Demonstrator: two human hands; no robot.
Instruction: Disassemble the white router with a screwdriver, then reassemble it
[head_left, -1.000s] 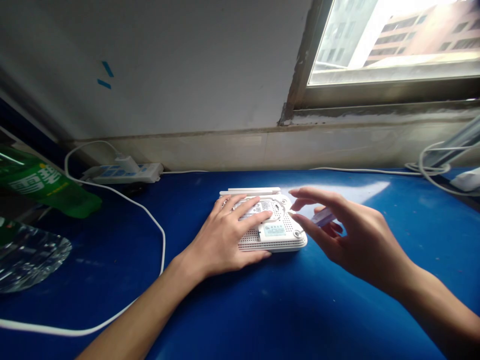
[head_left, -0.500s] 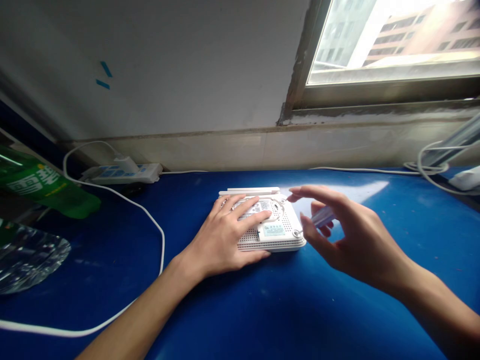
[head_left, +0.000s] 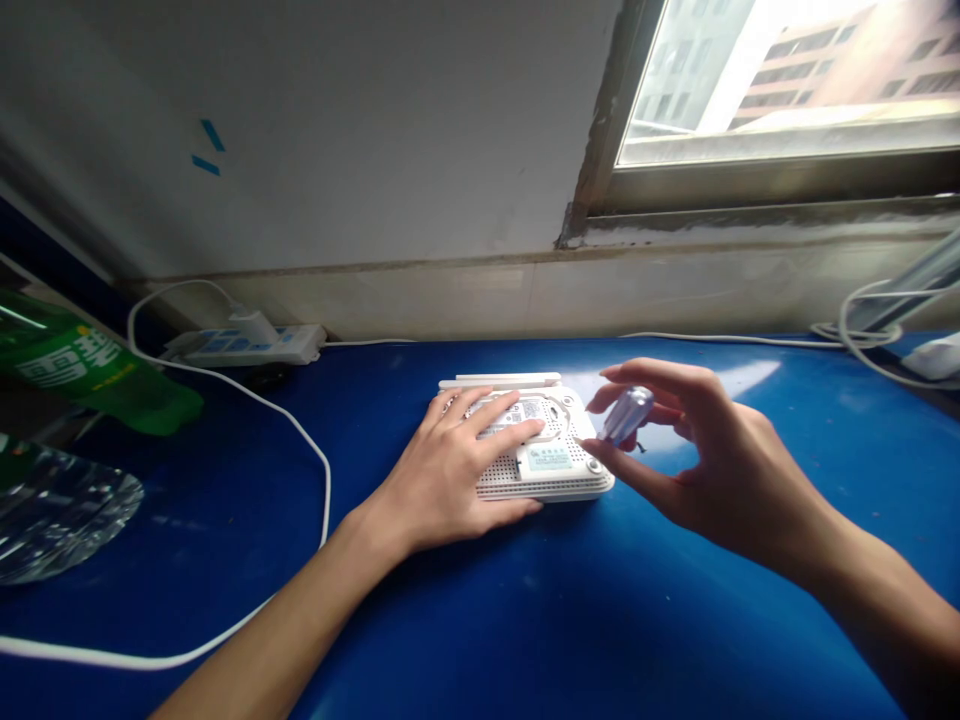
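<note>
Under the splayed left hand sits a white router; the right hand pinches a screwdriver that could slip.

On my feed the green bottle has big white lettering I can't quite read, and the stickers on the white router are too tiny to make out.

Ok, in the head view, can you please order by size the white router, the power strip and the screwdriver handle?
Largest, unranked: white router, power strip (they look alike, and the strip sits farther away).
Smallest: screwdriver handle.
</note>
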